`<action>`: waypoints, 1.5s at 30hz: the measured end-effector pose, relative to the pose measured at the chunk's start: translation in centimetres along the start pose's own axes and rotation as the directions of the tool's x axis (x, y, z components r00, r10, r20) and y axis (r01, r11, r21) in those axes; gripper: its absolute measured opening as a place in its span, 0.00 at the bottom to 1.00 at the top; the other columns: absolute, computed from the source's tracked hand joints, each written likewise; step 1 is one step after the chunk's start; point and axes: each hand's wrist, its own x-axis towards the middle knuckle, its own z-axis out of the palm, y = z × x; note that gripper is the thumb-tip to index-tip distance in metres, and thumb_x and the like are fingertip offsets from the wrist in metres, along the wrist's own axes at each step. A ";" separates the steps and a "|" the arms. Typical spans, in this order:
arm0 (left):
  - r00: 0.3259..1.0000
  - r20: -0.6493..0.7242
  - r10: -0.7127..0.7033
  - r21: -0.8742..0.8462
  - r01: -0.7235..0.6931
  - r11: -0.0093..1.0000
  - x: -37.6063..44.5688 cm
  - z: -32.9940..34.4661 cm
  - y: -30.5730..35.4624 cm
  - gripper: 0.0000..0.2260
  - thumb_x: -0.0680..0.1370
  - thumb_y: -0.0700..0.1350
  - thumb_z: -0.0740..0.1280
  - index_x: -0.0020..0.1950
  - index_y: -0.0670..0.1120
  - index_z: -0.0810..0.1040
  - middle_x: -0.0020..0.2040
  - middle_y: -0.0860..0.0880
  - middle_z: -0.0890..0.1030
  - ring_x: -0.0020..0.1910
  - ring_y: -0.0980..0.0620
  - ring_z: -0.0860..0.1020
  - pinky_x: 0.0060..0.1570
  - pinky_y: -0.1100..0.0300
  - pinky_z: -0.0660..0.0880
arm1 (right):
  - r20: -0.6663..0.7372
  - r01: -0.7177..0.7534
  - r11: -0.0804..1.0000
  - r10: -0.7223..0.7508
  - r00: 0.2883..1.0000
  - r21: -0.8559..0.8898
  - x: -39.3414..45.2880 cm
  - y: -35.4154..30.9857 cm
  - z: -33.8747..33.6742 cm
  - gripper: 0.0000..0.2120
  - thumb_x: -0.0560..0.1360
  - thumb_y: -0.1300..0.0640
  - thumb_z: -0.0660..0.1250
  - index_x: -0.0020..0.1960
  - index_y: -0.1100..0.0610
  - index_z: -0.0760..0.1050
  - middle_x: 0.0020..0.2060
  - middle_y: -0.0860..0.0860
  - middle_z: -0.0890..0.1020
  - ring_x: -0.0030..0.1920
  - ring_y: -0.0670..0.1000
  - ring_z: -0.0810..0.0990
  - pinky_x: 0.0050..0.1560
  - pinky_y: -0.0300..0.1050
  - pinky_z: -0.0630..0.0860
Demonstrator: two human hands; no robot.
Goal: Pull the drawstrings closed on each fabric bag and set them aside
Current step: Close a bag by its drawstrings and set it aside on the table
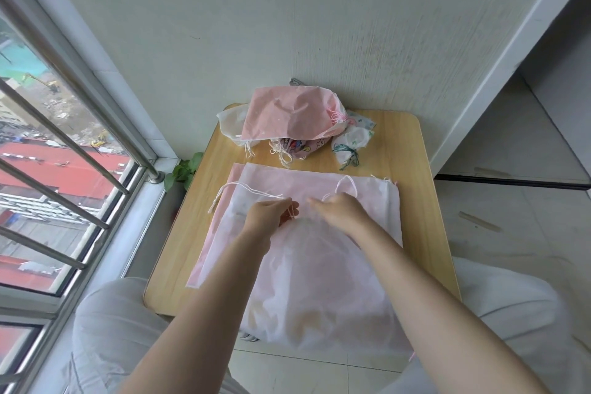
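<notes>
Left of frame centre: your left hand [271, 213] is on the white cord [243, 190], fingers [289, 206] curled and pinching it near the mouth of the sheer white bag [319, 272]. The cord's free end trails off toward the left edge of the table [425, 233]. That's the right place to hold it: on the cord, close to the channel, not on the cloth.

Centre: the bag is thin, see-through, floppy fabric, and looks near weightless. It lies over the flat stack of pink and white bags [319, 179] and hangs off the near table edge into your lap. It'll bunch and slide rather than resist, so expect the whole bag to travel with the pull unless the mouth is pinned.

Right of centre: your right hand [342, 211] sits at the bag mouth by the second cord loop [347, 184]. Fingers look bent down onto the fabric; I can't tell whether they actually grip cord or cloth. My call: get the loop itself between the fingertips, then pull the two cords apart. The cord is thin and likely slips from a loose pinch.

Upper centre of frame: the pile of cinched bags [287, 118] sits at the far table edge, small printed bag [351, 141] just right of it. That's the likely set-aside spot.
</notes>
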 end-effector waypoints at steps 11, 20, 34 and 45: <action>0.992 0.124 -0.020 -0.225 0.048 0.973 0.4 0.3 1.6 0.11 0.82 0.41 0.58 0.44 0.40 0.76 0.32 0.46 0.76 0.32 0.47 0.77 0.49 0.53 0.76 | -0.029 -0.005 0.948 0.015 0.999 0.319 -0.2 -0.7 2.1 0.13 0.74 0.55 0.65 0.34 0.59 0.77 0.28 0.49 0.74 0.34 0.50 0.73 0.38 0.42 0.69; 0.994 0.081 -0.076 -0.520 0.107 0.848 0.8 0.0 0.8 0.14 0.84 0.40 0.55 0.40 0.42 0.70 0.23 0.54 0.58 0.20 0.56 0.59 0.30 0.63 0.70 | 0.164 -0.156 -0.098 0.083 0.983 0.983 -0.7 -1.4 0.7 0.14 0.79 0.63 0.56 0.35 0.59 0.68 0.26 0.55 0.75 0.25 0.52 0.77 0.36 0.47 0.76; 0.953 0.303 -0.007 0.320 -0.095 0.943 -0.4 0.3 3.3 0.11 0.77 0.42 0.62 0.46 0.40 0.84 0.29 0.51 0.65 0.27 0.52 0.62 0.30 0.62 0.61 | -0.093 0.207 0.800 -0.188 0.978 0.562 -0.8 -3.5 -0.9 0.09 0.72 0.54 0.67 0.41 0.58 0.84 0.43 0.56 0.84 0.48 0.52 0.81 0.54 0.42 0.77; 0.918 0.394 0.049 0.253 -0.159 0.954 -0.6 0.1 3.1 0.16 0.83 0.46 0.62 0.37 0.41 0.76 0.33 0.44 0.75 0.30 0.51 0.71 0.35 0.61 0.70 | 0.003 0.154 0.971 -0.157 0.988 0.185 -0.6 -3.6 -1.7 0.21 0.78 0.46 0.60 0.37 0.59 0.81 0.23 0.46 0.76 0.27 0.45 0.73 0.34 0.40 0.71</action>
